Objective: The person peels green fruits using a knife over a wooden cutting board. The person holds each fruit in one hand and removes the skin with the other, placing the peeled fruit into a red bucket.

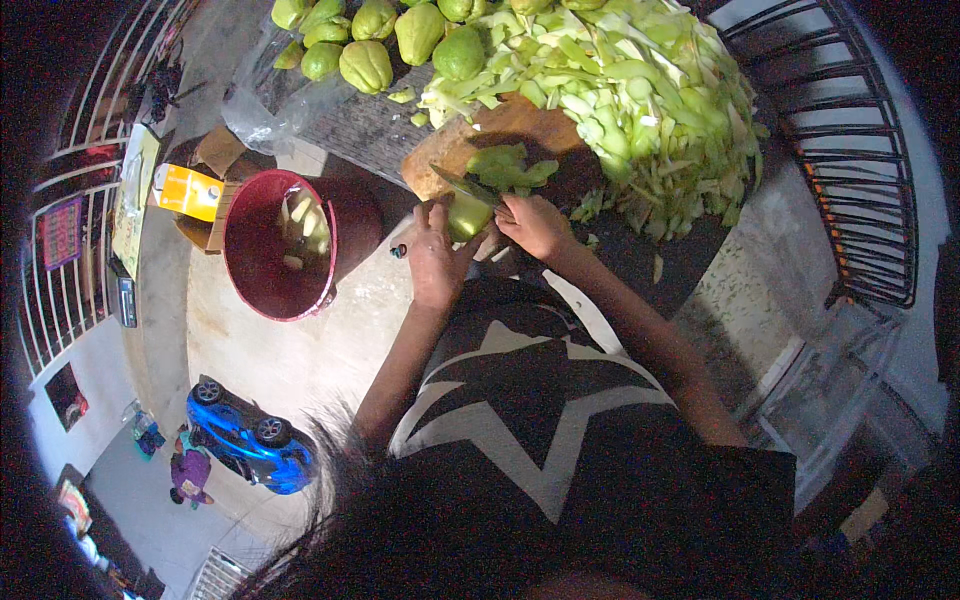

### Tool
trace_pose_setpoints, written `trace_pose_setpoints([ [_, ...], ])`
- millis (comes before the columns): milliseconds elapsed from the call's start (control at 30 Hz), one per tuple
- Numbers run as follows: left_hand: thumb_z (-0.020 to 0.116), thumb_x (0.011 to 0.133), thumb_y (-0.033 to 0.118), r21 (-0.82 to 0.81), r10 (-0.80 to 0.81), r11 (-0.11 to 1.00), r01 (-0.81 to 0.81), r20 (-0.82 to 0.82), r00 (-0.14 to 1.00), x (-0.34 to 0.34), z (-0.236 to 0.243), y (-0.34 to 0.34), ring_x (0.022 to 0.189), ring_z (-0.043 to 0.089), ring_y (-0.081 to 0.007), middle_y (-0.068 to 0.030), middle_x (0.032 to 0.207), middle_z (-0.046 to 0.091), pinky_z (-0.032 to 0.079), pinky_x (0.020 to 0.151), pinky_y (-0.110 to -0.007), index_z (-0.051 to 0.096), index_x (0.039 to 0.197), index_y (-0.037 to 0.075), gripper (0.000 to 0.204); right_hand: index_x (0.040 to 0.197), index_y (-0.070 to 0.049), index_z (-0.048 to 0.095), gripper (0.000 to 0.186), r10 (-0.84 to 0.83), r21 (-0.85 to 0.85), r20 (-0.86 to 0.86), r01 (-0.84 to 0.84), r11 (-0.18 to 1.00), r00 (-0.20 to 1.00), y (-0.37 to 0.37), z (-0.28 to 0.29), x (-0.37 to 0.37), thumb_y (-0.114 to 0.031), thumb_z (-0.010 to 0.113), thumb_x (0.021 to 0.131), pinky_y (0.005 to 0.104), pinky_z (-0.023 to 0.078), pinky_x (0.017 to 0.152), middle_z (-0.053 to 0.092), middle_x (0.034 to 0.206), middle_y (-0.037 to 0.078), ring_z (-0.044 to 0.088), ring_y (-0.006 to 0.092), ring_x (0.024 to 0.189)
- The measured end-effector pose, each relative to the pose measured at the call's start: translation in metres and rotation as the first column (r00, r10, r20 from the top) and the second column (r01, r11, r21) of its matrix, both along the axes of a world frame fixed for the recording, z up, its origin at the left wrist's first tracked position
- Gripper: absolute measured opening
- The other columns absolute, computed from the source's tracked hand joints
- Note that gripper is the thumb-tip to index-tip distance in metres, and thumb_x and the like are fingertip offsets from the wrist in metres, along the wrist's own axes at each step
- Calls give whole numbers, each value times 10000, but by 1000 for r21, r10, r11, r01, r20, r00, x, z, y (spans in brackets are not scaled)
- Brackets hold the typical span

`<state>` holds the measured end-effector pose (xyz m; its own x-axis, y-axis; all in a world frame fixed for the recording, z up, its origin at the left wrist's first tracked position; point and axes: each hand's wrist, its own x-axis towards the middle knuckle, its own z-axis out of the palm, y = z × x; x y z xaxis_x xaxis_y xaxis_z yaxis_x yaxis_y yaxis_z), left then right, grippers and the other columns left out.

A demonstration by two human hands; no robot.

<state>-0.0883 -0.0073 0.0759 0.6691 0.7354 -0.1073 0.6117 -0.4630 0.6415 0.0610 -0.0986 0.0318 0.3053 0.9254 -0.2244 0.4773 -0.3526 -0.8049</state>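
Note:
My left hand is closed round a pale green, peeled chayote at the near edge of a thick wooden chopping board. In my right hand is a knife, its dark blade slanting up and left just beyond the chayote. The handle is mostly hidden in my fingers. Beyond the blade, several darker green peels lie on the board. A big heap of pale green peelings rises behind and to the right of it. Whole chayotes rest at the far left of the heap.
To my left stands a dark red bucket with pale cut pieces inside. A yellow and white box and a clear plastic bag lie past it. A blue toy car sits at lower left. Black metal racks line the right.

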Motion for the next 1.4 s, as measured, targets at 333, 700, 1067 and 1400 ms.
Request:
trace_pose_setpoints([
  [333, 738, 719, 306, 67, 132, 989, -131, -16, 991, 3, -1, 1, 931, 561, -390, -210, 1033, 478, 491, 748, -441, 439, 1114, -35, 601, 848, 3, 494, 222, -71, 51, 96, 67, 996, 993, 17, -5, -15, -194, 590, 815, 454, 447, 603, 569, 726, 216, 585, 396, 723],
  [700, 712, 720, 180, 34, 40, 999, -39, -27, 999, -5, -27, 0, 953, 568, -388, -226, 1148, 481, 494, 759, -428, 392, 1229, -26, 636, 874, -20, 502, 159, -14, 109, 156, -3, 994, 988, -24, 59, -15, -139, 583, 806, 444, 471, 606, 592, 746, 195, 602, 371, 710],
  [1067, 667, 669, 30, 32, -10, 999, 5, 143, 990, -6, -34, -2, 892, 586, -393, -238, 1092, 510, 491, 764, -420, 428, 1188, -58, 578, 967, -44, 519, 255, 71, -49, 377, -57, 997, 924, -45, 54, -27, -215, 606, 799, 448, 483, 611, 609, 758, 179, 619, 349, 721],
  [1400, 692, 711, 114, -30, 4, 1000, 0, 111, 994, -5, -39, 3, 910, 583, -392, -252, 1096, 519, 500, 739, -421, 406, 1190, -54, 582, 893, -23, 534, 214, -5, 142, 348, -48, 989, 938, -22, 51, -24, -195, 604, 785, 459, 473, 610, 592, 712, 184, 598, 381, 703],
])
